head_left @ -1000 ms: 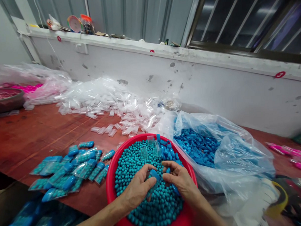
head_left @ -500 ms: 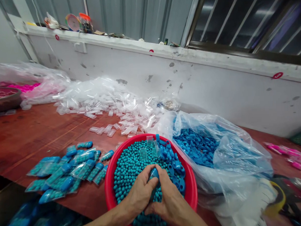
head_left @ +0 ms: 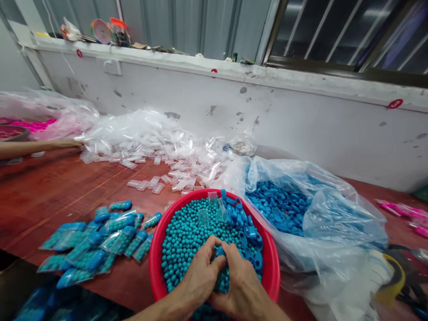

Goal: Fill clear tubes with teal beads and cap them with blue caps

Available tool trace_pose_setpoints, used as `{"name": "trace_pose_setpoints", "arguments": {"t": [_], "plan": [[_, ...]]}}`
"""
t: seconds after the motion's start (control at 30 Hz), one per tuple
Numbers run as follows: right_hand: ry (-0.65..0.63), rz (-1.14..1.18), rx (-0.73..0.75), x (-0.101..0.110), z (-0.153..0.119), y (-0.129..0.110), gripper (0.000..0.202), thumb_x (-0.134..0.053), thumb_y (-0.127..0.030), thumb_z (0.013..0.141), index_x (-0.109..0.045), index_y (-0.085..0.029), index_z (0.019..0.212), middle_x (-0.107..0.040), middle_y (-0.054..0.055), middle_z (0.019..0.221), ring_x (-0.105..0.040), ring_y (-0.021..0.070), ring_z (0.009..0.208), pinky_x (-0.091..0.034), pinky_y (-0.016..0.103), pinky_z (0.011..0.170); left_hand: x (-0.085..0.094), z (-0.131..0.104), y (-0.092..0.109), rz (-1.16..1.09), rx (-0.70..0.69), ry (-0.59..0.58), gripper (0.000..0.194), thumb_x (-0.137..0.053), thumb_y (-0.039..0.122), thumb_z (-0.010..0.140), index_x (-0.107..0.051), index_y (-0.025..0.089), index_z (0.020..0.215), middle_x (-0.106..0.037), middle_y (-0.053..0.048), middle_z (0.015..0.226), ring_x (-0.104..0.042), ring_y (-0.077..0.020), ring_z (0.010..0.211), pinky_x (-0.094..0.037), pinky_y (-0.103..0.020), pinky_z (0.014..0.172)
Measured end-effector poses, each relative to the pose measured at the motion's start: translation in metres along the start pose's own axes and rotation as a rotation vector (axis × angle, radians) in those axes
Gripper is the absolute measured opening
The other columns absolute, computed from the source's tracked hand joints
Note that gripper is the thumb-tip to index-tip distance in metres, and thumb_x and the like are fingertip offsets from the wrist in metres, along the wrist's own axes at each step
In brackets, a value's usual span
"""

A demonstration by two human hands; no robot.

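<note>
Both my hands work over a red basin (head_left: 157, 270) filled with teal beads (head_left: 184, 227). My left hand (head_left: 201, 268) and my right hand (head_left: 241, 279) are closed around a small blue-capped case (head_left: 220, 252), which they hold between them. Most of that case is hidden by my fingers. Blue caps (head_left: 250, 234) lie heaped on the beads at the basin's right side. Behind my hands, a clear plastic case (head_left: 203, 217) rests on the beads, with others like it near the far rim.
Left of the basin lie bead-filled, blue-capped cases (head_left: 97, 235) on the red table (head_left: 53, 185). Clear cases (head_left: 157, 148) form a pile along the wall. A plastic bag of blue caps (head_left: 282, 205) stands at right. Another person's arm (head_left: 34, 149) reaches in from the left.
The fingers of my hands have shifted on the blue-capped case, and less of it shows. Another person's arm has come in from the left toward the clear cases.
</note>
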State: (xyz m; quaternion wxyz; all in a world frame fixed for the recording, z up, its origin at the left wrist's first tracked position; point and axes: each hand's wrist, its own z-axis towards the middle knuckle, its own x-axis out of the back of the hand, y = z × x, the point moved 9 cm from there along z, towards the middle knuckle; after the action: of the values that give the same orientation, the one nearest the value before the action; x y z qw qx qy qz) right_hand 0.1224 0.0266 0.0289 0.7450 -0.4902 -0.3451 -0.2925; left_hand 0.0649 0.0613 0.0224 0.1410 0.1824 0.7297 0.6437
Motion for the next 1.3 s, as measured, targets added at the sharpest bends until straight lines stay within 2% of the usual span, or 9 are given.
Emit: {"name": "trace_pose_setpoints", "arguments": {"t": [0.43, 0.57, 0.67, 0.73, 0.87, 0.97, 1.1, 1.2, 1.3], "plan": [[-0.053, -0.090, 0.013, -0.012, 0.004, -0.006, 0.083, -0.062, -0.035, 0.058, -0.022, -0.013, 0.127, -0.049, 0.019, 0.108, -0.058, 0.0311, 0.084, -0.049, 0.041, 0.064, 0.003, -0.007, -0.003, 0.064, -0.108, 0.107, 0.009, -0.039, 0.022, 0.079, -0.047, 0.019, 0.078, -0.053, 0.001, 0.073, -0.050, -0.0137, 0.072, -0.039, -0.024, 0.070], [-0.219, 0.025, -0.020, -0.017, 0.009, -0.008, 0.086, -0.060, -0.036, 0.068, -0.011, -0.016, 0.135, -0.043, 0.016, 0.120, -0.054, 0.0285, 0.097, -0.047, 0.039, 0.074, 0.021, -0.003, 0.003, 0.201, -0.138, 0.121, 0.009, -0.041, 0.025, 0.079, -0.047, 0.019, 0.079, -0.052, 0.001, 0.073, -0.049, -0.0138, 0.071, -0.041, -0.025, 0.070], [-0.294, 0.077, -0.052, -0.013, 0.012, 0.001, 0.083, -0.059, -0.038, 0.072, -0.012, -0.017, 0.137, -0.037, 0.015, 0.130, -0.047, 0.0281, 0.108, -0.042, 0.039, 0.084, 0.059, 0.000, -0.005, 0.217, -0.009, 0.127, 0.021, -0.041, 0.036, 0.078, -0.046, 0.020, 0.091, -0.047, 0.004, 0.065, -0.047, -0.0124, 0.056, -0.042, -0.024, 0.053], [-0.283, 0.102, -0.075, -0.008, 0.017, 0.013, 0.064, -0.052, -0.034, 0.078, -0.026, -0.015, 0.133, -0.048, 0.013, 0.120, -0.050, 0.0247, 0.105, -0.041, 0.035, 0.086, 0.101, -0.002, -0.005, 0.262, 0.042, 0.210, 0.030, -0.040, 0.042, 0.077, -0.044, 0.021, 0.099, -0.049, 0.004, 0.066, -0.048, -0.0126, 0.053, -0.041, -0.023, 0.047], [-0.215, 0.035, -0.048, 0.000, 0.043, 0.022, 0.035, -0.040, -0.024, 0.086, -0.046, -0.014, 0.119, -0.059, 0.010, 0.103, -0.055, 0.0206, 0.097, -0.042, 0.031, 0.084, 0.188, -0.012, 0.013, 0.682, 0.025, 0.472, 0.036, -0.039, 0.041, 0.078, -0.048, 0.019, 0.105, -0.059, -0.003, 0.078, -0.057, -0.0211, 0.075, -0.044, -0.030, 0.066], [-0.208, -0.170, -0.046, -0.005, 0.077, 0.018, 0.038, -0.036, -0.018, 0.087, -0.038, -0.017, 0.125, -0.052, 0.011, 0.113, -0.055, 0.0214, 0.096, -0.044, 0.032, 0.079, 0.224, -0.022, 0.025, 1.055, 0.063, 0.684, 0.045, -0.033, 0.039, 0.081, -0.043, 0.014, 0.118, -0.058, -0.013, 0.096, -0.055, -0.0296, 0.089, -0.042, -0.040, 0.074], [-0.299, -0.360, -0.165, -0.030, 0.114, 0.026, 0.040, -0.035, -0.012, 0.085, -0.034, -0.016, 0.124, -0.043, 0.017, 0.118, -0.058, 0.0222, 0.086, -0.045, 0.032, 0.069, 0.206, -0.029, 0.041, 1.242, -0.176, 0.797, 0.041, -0.032, 0.034, 0.083, -0.045, 0.013, 0.116, -0.053, -0.015, 0.108, -0.050, -0.0285, 0.098, -0.040, -0.039, 0.082], [-0.376, -0.353, -0.138, -0.052, 0.117, 0.028, 0.030, -0.033, -0.007, 0.083, -0.047, -0.015, 0.109, -0.050, 0.015, 0.106, -0.059, 0.0205, 0.080, -0.044, 0.031, 0.067, 0.168, -0.029, 0.040, 1.191, -0.339, 0.678, 0.032, -0.035, 0.029, 0.083, -0.054, 0.016, 0.106, -0.056, -0.011, 0.099, -0.051, -0.0241, 0.094, -0.041, -0.036, 0.082], [-0.455, -0.329, -0.085, -0.067, 0.102, 0.031, 0.023, -0.036, -0.009, 0.083, -0.052, -0.013, 0.099, -0.053, 0.013, 0.099, -0.058, 0.0200, 0.080, -0.043, 0.030, 0.068, 0.134, -0.027, 0.033, 1.132, -0.365, 0.555, 0.030, -0.036, 0.025, 0.083, -0.056, 0.016, 0.105, -0.055, -0.010, 0.099, -0.049, -0.0231, 0.094, -0.041, -0.038, 0.083]]}}
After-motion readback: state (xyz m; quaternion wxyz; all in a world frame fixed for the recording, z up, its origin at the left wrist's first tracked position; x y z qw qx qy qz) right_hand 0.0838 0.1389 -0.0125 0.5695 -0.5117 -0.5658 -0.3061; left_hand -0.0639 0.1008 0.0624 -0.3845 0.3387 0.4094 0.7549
